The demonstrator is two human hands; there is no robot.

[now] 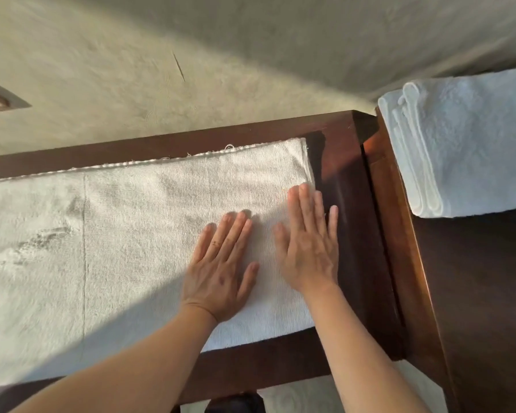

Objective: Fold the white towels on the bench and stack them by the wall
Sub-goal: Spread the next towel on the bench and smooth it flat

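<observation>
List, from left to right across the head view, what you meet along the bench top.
Spread white towel → left hand flat on it → right hand flat at the towel's right edge → bare strip of dark wooden bench → stack of folded white towels by the wall.

Warm slanting sunlight (blurred edges)

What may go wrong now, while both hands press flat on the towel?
1. The towel ends close to the bench's near edge; a push could slide it off.
2. The right hand lies half over the towel's end, so smoothing may rumple that edge.
3. The left hand may leave creases unsmoothed further left.
</observation>
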